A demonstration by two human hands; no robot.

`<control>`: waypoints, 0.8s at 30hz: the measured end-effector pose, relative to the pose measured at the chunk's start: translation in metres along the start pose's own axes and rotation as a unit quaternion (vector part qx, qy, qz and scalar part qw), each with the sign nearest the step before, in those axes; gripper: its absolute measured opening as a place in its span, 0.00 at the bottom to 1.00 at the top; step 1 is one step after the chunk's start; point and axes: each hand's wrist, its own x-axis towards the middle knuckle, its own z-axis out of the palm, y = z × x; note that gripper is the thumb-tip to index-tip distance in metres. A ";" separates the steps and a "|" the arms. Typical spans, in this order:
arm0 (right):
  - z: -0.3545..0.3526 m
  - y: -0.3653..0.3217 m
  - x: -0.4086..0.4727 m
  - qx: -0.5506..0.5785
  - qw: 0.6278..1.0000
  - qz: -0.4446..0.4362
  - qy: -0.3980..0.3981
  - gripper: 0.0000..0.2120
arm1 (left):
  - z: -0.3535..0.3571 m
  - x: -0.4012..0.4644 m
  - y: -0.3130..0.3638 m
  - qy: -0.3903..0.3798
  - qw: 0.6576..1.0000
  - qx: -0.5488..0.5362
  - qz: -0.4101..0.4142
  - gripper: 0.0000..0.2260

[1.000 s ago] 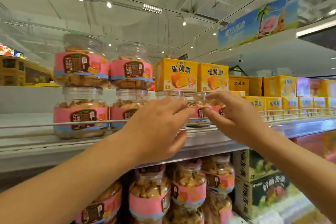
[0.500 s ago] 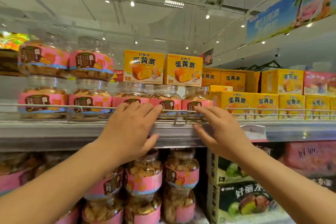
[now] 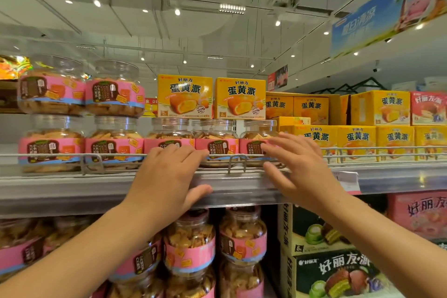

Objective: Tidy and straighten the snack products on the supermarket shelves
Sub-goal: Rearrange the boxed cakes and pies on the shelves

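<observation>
The left hand (image 3: 167, 176) reaches up to the shelf edge (image 3: 60, 191) with fingers straight and spread wide, their tips over the wire rail (image 3: 48, 155) that runs along the front of that edge, the thumb lying against the edge itself; it grips nothing. The right hand (image 3: 300, 167), to the right of it along the same edge, is likewise flat and wide, fingers fanned toward the rail and touching or almost touching the jar behind it, which of the two I cannot tell. Above the shelf edge at the far left stand clear cookie jars (image 3: 52, 144) with pink labels, two stacks of two, filled with small square biscuits. To their right, behind the hands, three more single jars (image 3: 219, 143) sit in a row just behind the rail, partly hidden by the fingers. Two yellow pie boxes (image 3: 185, 97) stand upright on top of these jars, side by side. Further right along the edge, more yellow boxes (image 3: 356, 143) line the rail, with others stacked behind them and a pink box (image 3: 428, 107) at the far end. A price tag (image 3: 347, 180) hangs on the edge beside the right wrist. Below the edge, more pink-labelled jars (image 3: 189, 242) are stacked, and right of them green cake boxes (image 3: 336, 271).
</observation>
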 end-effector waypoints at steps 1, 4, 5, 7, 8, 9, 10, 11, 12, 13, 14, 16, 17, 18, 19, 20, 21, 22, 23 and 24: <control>-0.001 0.005 0.004 0.008 1.000 0.025 0.005 0.23 | 0.001 0.000 0.000 0.004 1.000 -0.002 -0.002 0.26; -0.001 0.016 0.009 0.036 0.998 0.058 0.008 0.21 | 0.002 0.002 0.002 0.023 1.000 -0.010 -0.009 0.24; 0.001 0.018 0.006 0.041 0.998 0.055 0.009 0.20 | 0.003 0.003 0.003 0.024 1.000 -0.014 -0.011 0.23; 0.006 0.020 -0.001 0.037 0.998 0.041 0.011 0.20 | 0.003 0.003 0.003 0.027 0.999 -0.015 -0.013 0.23; 0.007 0.021 -0.003 0.032 0.999 0.035 0.010 0.20 | 0.004 0.004 0.003 0.024 1.000 -0.014 -0.014 0.23; 0.009 0.023 -0.005 0.027 0.999 0.030 0.007 0.21 | 0.004 0.004 0.003 0.020 1.000 -0.014 -0.016 0.23; 0.009 0.024 -0.006 0.027 0.999 0.026 0.007 0.21 | 0.004 0.004 0.002 0.015 1.000 -0.014 -0.017 0.23; 0.008 0.025 -0.006 0.028 0.999 0.023 0.008 0.22 | 0.003 0.005 0.001 0.011 1.000 -0.011 -0.014 0.23; 0.007 0.026 -0.005 0.028 0.999 0.022 0.003 0.23 | 0.001 0.006 0.000 0.004 1.000 -0.005 -0.006 0.23; 0.005 0.026 -0.004 0.032 0.999 0.020 -0.007 0.24 | -0.002 0.008 -0.001 0.001 1.000 0.004 0.005 0.23; 0.002 0.025 -0.001 0.038 0.999 0.016 -0.017 0.26 | -0.006 0.012 -0.004 0.002 1.000 0.010 0.016 0.23; -0.007 0.025 0.014 0.043 0.999 -0.010 -0.009 0.26 | -0.019 0.031 -0.012 0.011 1.000 0.000 0.021 0.25; -0.012 0.026 0.026 0.037 0.999 -0.027 0.005 0.24 | -0.027 0.045 -0.018 0.013 1.000 -0.006 0.014 0.27; -0.016 0.026 0.043 0.030 0.999 -0.038 0.016 0.23 | -0.034 0.062 -0.025 0.011 1.000 -0.004 0.000 0.29; -0.021 0.026 0.062 0.026 0.998 -0.043 0.023 0.24 | -0.040 0.080 -0.032 0.001 1.000 0.007 -0.017 0.32; -0.024 0.025 0.081 0.027 0.998 -0.043 0.029 0.26 | -0.046 0.097 -0.039 -0.015 0.999 0.026 -0.036 0.35; -0.026 0.024 0.101 0.032 0.998 -0.039 0.032 0.29 | -0.049 0.112 -0.047 -0.037 0.997 0.046 -0.057 0.38; -0.028 0.024 0.119 0.036 0.998 -0.033 0.027 0.32 | -0.050 0.124 -0.053 -0.062 0.993 0.063 -0.078 0.41; -0.028 0.022 0.134 0.039 0.999 -0.029 0.014 0.36 | -0.051 0.133 -0.058 -0.089 0.988 0.082 -0.095 0.42; -0.026 0.021 0.146 0.041 0.999 -0.029 -0.006 0.39 | -0.050 0.138 -0.062 -0.115 0.982 0.107 -0.103 0.42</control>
